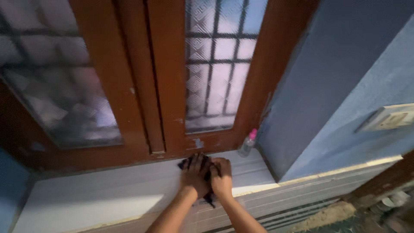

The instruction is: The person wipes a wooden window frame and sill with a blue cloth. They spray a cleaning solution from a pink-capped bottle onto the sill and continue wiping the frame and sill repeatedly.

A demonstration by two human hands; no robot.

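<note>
My left hand (195, 174) and my right hand (222, 177) lie side by side, palms down, pressing a dark cloth (185, 163) onto the white window sill (108, 194). The cloth shows past my fingertips and again below my wrists at the sill's front edge. Most of it is hidden under the hands. Just beyond my fingers runs the brown wooden window frame (168, 86) with patterned frosted glass (215, 64).
A small clear bottle with a pink cap (249, 143) stands on the sill at the right corner against the blue wall (336, 86). A pale switch plate (386, 118) is fixed to the wall at right. Below the sill is a ribbed ledge and clutter on the floor.
</note>
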